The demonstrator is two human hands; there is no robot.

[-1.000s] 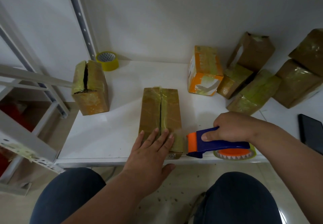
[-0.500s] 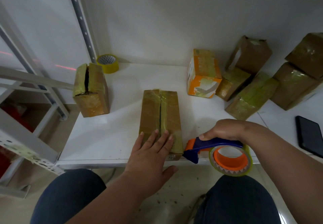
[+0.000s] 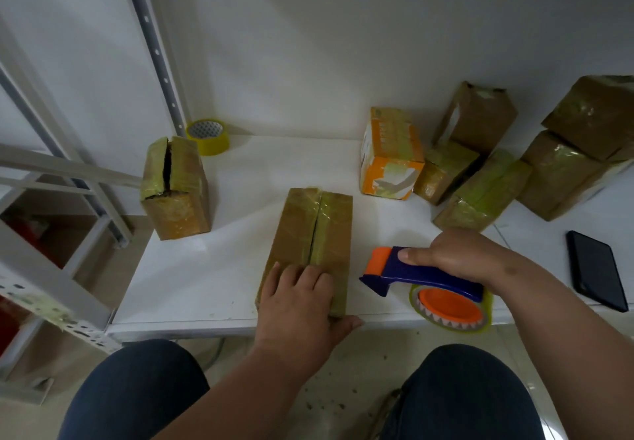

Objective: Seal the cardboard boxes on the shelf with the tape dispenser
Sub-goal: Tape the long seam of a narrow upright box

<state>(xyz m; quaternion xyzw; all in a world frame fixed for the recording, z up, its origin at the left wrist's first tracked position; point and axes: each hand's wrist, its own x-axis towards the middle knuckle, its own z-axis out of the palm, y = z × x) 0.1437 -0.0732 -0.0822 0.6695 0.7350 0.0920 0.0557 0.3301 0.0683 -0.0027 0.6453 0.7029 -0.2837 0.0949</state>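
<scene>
Black phone [image 3: 596, 270] lies flat at right edge of frame. Yellow tape roll [image 3: 208, 135] sits upper left, by grey metal post [image 3: 151, 45]. White wall [image 3: 343, 28] fills top.

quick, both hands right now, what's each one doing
Left hand: open, fingers flat on the long brown cardboard box.
Right hand: closed around the blue and orange tape dispenser.
</scene>
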